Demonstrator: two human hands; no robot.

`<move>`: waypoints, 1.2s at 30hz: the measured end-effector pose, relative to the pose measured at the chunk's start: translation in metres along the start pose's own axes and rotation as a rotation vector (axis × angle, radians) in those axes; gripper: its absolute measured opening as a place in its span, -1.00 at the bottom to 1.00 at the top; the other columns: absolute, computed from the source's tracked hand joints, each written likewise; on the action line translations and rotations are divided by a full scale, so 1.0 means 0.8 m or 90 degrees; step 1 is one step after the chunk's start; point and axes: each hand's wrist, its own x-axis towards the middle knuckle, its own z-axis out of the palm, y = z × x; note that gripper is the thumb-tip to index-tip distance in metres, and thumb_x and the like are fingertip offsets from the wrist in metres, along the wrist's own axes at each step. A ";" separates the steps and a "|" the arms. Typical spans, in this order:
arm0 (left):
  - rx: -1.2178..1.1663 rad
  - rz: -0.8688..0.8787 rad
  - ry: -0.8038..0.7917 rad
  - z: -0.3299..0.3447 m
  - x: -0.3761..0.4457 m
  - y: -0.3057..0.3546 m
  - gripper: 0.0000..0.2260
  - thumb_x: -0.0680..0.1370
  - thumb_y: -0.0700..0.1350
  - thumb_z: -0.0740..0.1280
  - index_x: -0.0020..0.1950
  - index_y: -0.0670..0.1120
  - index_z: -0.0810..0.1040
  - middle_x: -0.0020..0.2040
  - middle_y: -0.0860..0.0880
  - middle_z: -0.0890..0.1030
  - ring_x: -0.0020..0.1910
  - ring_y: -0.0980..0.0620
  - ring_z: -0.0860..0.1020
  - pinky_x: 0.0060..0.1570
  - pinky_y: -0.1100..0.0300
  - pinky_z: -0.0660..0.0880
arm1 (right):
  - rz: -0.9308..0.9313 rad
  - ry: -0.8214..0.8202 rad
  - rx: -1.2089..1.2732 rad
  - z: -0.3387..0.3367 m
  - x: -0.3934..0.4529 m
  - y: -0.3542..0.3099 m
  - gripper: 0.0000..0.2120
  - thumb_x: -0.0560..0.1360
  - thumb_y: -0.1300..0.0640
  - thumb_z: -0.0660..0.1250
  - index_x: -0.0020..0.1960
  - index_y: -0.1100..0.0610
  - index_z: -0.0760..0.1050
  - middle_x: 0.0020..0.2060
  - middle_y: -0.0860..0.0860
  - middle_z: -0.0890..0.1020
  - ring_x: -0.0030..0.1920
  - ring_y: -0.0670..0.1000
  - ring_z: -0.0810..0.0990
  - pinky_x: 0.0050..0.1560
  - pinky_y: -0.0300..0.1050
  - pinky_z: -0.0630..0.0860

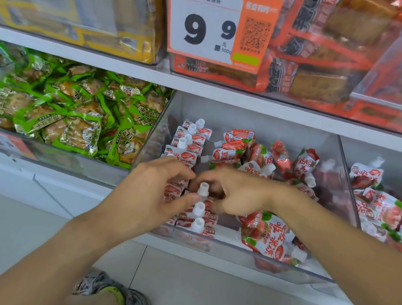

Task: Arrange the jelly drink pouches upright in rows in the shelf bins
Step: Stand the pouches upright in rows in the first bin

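Snack packets in green foil [68, 115] fill the clear plastic bin at the left of the frame, under a white shelf board [128, 69]. Above it, upper left, blurred yellow packs [127, 9] sit behind a clear front, and at top centre an orange-and-white price card [215, 22] reads 9.9. Right of that card lie orange-wrapped packs [328, 54].

In the centre, a clear plastic shelf bin [243, 258] holds red-and-white strawberry jelly drink pouches with white screw caps [191, 137]. Along its left wall they stand upright in a row running from back to front; further right they lie in a loose heap. The left hand [156, 192] reaches in over that row, its fingers curled at the pouch tops and its thumb tip against the white-capped pouch [203, 191] standing between the two hands. The right hand [233, 191] meets it from the right, fingers curled round the same pouch below the cap. At lower centre-right one large pouch [268, 235] leans on the bin's front wall. The far-right bin [345, 162] holds more jumbled pouches. At the bottom, two grey sneakers [119, 297] stand on pale floor tiles [198, 297].
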 end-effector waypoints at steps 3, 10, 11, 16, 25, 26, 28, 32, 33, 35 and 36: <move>-0.015 0.003 -0.018 0.011 0.006 0.006 -0.74 0.46 0.04 0.47 0.10 0.02 0.60 -0.02 0.14 0.62 -0.02 0.25 0.55 -0.01 0.34 0.47 | 0.040 -0.022 0.114 0.007 -0.015 0.001 -0.51 0.42 0.47 0.28 0.28 0.10 0.50 -0.23 -0.32 0.65 -0.16 -0.33 0.57 -0.02 -0.25 0.53; 0.037 -0.018 -0.138 0.028 0.019 0.009 -0.66 0.52 0.21 0.28 0.16 0.04 0.58 0.02 0.07 0.65 -0.03 0.13 0.59 -0.03 0.14 0.52 | 0.032 0.278 0.202 -0.004 -0.066 0.011 -0.64 0.52 0.41 0.32 0.20 0.06 0.58 0.13 -0.06 0.66 0.14 -0.21 0.60 0.24 -0.24 0.51; 0.042 -0.019 -0.156 0.028 0.019 0.008 -0.63 0.50 0.26 0.24 0.13 0.05 0.59 -0.04 0.07 0.66 -0.09 0.12 0.59 -0.09 0.10 0.53 | 0.038 0.362 0.154 -0.008 -0.073 0.016 -0.69 0.51 0.36 0.36 0.15 0.03 0.59 0.08 -0.08 0.67 0.09 -0.20 0.62 0.20 -0.25 0.54; 0.053 -0.005 -0.197 0.024 0.019 0.005 -0.72 0.52 0.22 0.29 -0.03 0.04 0.60 -0.32 0.09 0.58 -0.31 0.16 0.54 -0.32 0.21 0.47 | 0.196 0.396 -0.091 -0.015 -0.070 0.049 -0.27 0.41 -0.09 0.49 0.49 -0.05 0.26 0.40 0.00 0.46 0.38 0.06 0.46 0.38 0.03 0.41; 0.022 -0.025 -0.189 0.020 0.017 0.011 -0.78 0.51 0.16 0.34 -0.02 0.04 0.61 -0.27 0.14 0.61 -0.27 0.26 0.55 -0.31 0.39 0.41 | 0.308 0.302 -0.179 -0.013 -0.062 0.025 -0.33 0.18 -0.26 0.59 0.06 0.12 0.46 0.17 0.04 0.43 0.24 0.07 0.38 0.12 -0.12 0.39; 0.017 -0.027 -0.190 0.020 0.017 0.010 -0.77 0.51 0.17 0.33 0.00 0.05 0.61 -0.22 0.14 0.64 -0.23 0.27 0.56 -0.25 0.34 0.46 | 0.276 0.337 -0.168 -0.011 -0.066 0.019 -0.40 0.19 -0.20 0.61 -0.01 0.08 0.39 -0.01 -0.05 0.43 0.09 0.01 0.38 -0.07 -0.17 0.35; 0.005 -0.038 -0.165 0.019 0.015 0.012 -0.75 0.49 0.18 0.35 0.07 0.08 0.58 -0.07 0.17 0.65 -0.12 0.30 0.56 -0.09 0.30 0.52 | 0.230 0.404 -0.161 -0.010 -0.074 0.008 -0.42 0.19 -0.11 0.65 -0.05 0.02 0.32 -0.20 -0.13 0.42 -0.14 -0.05 0.39 -0.34 -0.18 0.22; -0.067 -0.045 0.003 0.009 0.015 0.026 -0.44 0.37 0.22 0.43 0.33 0.12 0.42 0.18 0.27 0.50 0.15 0.39 0.45 0.14 0.53 0.36 | 0.152 0.524 -0.037 -0.015 -0.088 -0.013 -0.42 0.10 -0.11 0.68 -0.06 -0.04 0.41 -0.24 -0.16 0.51 -0.23 -0.16 0.44 -0.36 -0.27 0.33; -0.130 -0.062 0.008 0.002 0.014 0.031 -0.38 0.35 0.24 0.45 0.36 0.13 0.38 0.23 0.28 0.49 0.20 0.38 0.44 0.16 0.52 0.35 | 0.104 0.532 0.028 -0.014 -0.088 -0.022 -0.45 0.12 -0.08 0.68 -0.06 -0.04 0.42 -0.25 -0.14 0.56 -0.22 -0.16 0.51 -0.32 -0.28 0.40; -0.326 -0.113 -0.042 -0.014 0.015 0.039 -0.38 0.34 0.19 0.50 0.34 0.11 0.40 0.23 0.17 0.56 0.19 0.26 0.54 0.11 0.40 0.47 | -0.036 0.483 0.251 -0.003 -0.083 -0.039 -0.52 0.23 0.07 0.65 -0.03 0.03 0.43 -0.22 -0.07 0.66 -0.20 -0.10 0.65 -0.22 -0.20 0.58; -0.406 -0.132 -0.066 -0.023 0.014 0.041 -0.46 0.35 0.12 0.51 0.28 0.06 0.47 0.14 0.07 0.64 0.10 0.15 0.62 0.00 0.34 0.54 | -0.109 0.438 0.363 0.004 -0.079 -0.046 -0.58 0.30 0.17 0.61 0.01 0.09 0.44 -0.18 -0.03 0.68 -0.17 -0.06 0.68 -0.17 -0.11 0.62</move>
